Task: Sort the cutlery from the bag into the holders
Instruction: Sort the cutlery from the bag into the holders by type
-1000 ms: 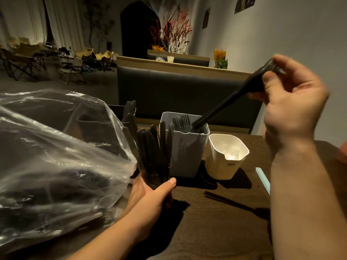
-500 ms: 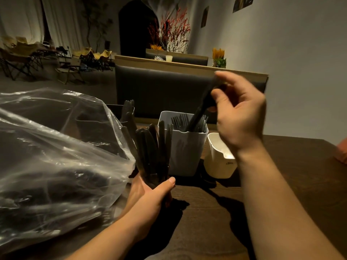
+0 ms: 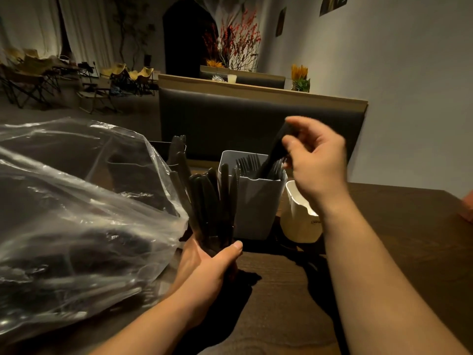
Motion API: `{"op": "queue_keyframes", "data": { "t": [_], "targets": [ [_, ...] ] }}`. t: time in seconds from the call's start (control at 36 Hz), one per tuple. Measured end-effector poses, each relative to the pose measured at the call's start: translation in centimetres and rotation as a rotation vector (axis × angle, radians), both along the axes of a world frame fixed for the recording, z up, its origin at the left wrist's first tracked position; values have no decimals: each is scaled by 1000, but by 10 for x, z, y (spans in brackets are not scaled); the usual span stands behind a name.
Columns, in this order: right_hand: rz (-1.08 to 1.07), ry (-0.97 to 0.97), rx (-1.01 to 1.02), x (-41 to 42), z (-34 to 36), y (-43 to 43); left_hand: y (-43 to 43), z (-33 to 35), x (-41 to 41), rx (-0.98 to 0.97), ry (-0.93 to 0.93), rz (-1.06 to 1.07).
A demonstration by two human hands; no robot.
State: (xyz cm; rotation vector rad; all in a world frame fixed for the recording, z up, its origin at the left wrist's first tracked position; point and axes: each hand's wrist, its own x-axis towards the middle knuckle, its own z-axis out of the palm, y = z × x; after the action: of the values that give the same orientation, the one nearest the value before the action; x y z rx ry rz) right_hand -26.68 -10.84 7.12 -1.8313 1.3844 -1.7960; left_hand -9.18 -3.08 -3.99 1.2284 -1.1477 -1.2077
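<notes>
A: Materials and shapes?
B: Crinkled clear plastic bag (image 3: 76, 213), left. Grey square-walled holder (image 3: 253, 208) with black forks (image 3: 247, 163), tines up. Rounded white holder (image 3: 299, 224) just beside it. Dark wood-grain table (image 3: 384, 239).
A: Obstructions?
B: The right forearm covers part of the white holder.
A: Hands?
B: Left hand (image 3: 204, 262) grips an upright bundle of black cutlery (image 3: 212, 201) beside the bag. Right hand (image 3: 314, 170) pinches one black utensil (image 3: 275, 152), lower end inside the grey holder.
</notes>
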Motion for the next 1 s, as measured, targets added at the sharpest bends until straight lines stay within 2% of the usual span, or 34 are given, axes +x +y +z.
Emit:
{"op": "queue_keyframes", "data": {
  "t": [0.08,0.17,0.33,0.58,0.75,0.81,0.92,1.0],
  "targets": [
    [0,210,99,5,-6,0,0,0,1,8,9,-19],
    [-33,360,109,9,-7,3,0,0,2,10,44,-33],
    [-161,724,243,3,-3,3,-1,0,1,15,66,-35],
    [-203,681,233,-9,10,14,-2,-1,0,-12,71,-45],
    [-3,567,146,5,20,31,-1,-1,2,-62,12,-61],
    [143,525,250,11,23,36,-1,0,3,-51,17,-96],
    [368,435,598,16,20,37,0,1,4,23,209,-194],
    [451,330,644,16,16,35,1,3,3,18,237,-198]
  ]
}}
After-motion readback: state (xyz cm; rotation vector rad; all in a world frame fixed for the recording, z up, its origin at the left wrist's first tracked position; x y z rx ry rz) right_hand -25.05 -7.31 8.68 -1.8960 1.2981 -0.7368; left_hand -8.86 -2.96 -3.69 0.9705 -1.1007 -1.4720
